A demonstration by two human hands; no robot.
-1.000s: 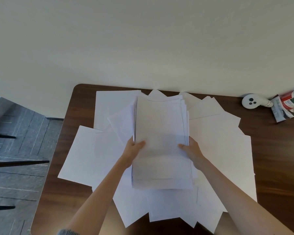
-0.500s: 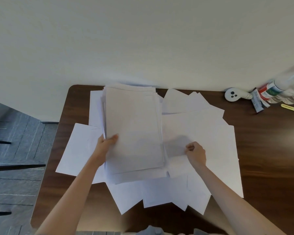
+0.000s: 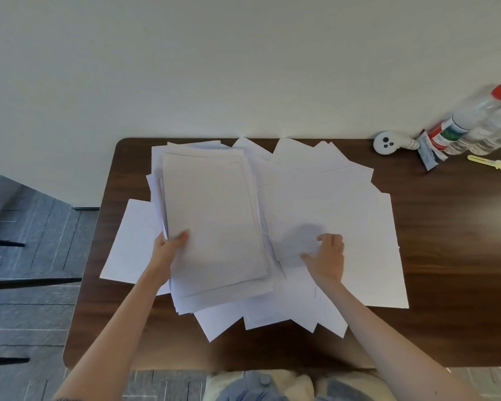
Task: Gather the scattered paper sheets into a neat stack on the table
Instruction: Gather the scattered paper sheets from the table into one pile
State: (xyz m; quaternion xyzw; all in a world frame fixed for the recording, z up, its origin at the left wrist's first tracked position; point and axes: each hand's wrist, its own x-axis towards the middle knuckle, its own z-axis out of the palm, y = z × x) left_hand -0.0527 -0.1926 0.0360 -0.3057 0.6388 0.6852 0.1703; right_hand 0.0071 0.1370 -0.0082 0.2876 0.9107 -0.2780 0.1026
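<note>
My left hand (image 3: 168, 248) holds the stack of paper (image 3: 211, 218) by its left edge, thumb on top and the other fingers hidden beneath, so that grip is closed on the stack. The stack lies toward the left half of the dark wooden desk (image 3: 446, 256), its sheets roughly squared but with edges fanning out along the near and left sides. It rests on top of other loose sheets.

My right hand (image 3: 327, 256) lies on the scattered sheets (image 3: 344, 204) just right of the stack, fingers curled and thumb stretched toward the stack; I cannot tell whether that grip has pinched a sheet or only presses on it. These loose sheets overlap at odd angles across the middle of the desk, some poking past the far edge against the wall, others jutting toward me below the stack. One sheet (image 3: 130, 241) sticks out past the desk's left edge.

At the far right corner stand a clear bottle with a red cap (image 3: 475, 120), a small round white device (image 3: 386, 143), a dark packet (image 3: 430, 153) and a little yellow tool (image 3: 486, 162), well apart from the paper.
</note>
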